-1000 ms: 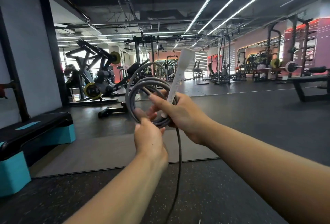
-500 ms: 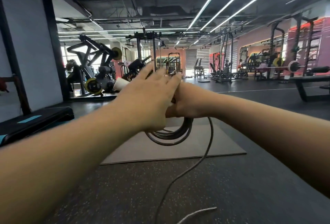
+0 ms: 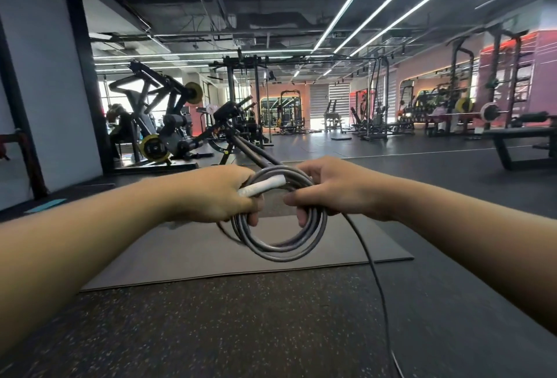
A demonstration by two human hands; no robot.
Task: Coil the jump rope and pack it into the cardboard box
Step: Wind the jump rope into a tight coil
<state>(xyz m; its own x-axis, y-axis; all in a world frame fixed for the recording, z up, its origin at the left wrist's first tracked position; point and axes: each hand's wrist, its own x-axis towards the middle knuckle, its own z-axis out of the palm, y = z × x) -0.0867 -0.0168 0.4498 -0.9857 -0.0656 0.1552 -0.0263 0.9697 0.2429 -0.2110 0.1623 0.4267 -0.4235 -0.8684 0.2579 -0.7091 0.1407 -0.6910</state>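
Note:
A grey jump rope hangs in several round loops between my hands, held out in front of me. My left hand grips the left side of the coil together with the white handle, which lies across the top of the loops. My right hand is closed on the coil's right side. A loose length of rope runs down from my right hand and leaves the frame at the bottom. No cardboard box is in view.
A grey exercise mat lies on the speckled rubber floor below my hands. Weight machines stand at the back left, racks and a bench at the right. A black and teal step platform shows at the far left.
My left hand, spread open over the coil half a second ago, now grips the coil and white handle. The handle went from upright to lying across the loops.

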